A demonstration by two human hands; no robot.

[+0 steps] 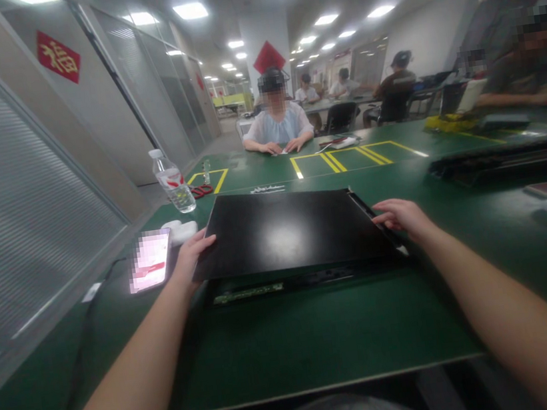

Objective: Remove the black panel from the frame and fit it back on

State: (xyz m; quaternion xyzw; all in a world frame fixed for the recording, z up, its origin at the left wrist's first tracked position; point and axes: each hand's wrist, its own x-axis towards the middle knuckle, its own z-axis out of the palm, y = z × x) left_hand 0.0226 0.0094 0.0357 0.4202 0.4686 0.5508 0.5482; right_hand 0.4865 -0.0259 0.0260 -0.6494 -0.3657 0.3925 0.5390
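Observation:
A flat, glossy black panel (277, 231) spans the space between my hands, with a ceiling light reflected in its middle. My left hand (193, 254) grips its left edge, the thumb on top and the other fingers hidden below. At the right edge, the bent fingers of my right hand (401, 216) close on the rim, beside a narrow dark side strip. Under the panel's near edge shows a black case (323, 278), with a strip of green circuit board (249, 293) at its left. Most of that case is covered by the panel.
Left of the panel are a lit phone (152, 258), a white earbud case (183, 231), a water bottle (173, 183) and red-handled scissors (202, 191). Across the green table (323, 353) sits a person (276, 120). Another dark device (500, 162) lies at right, near a co-worker's hand.

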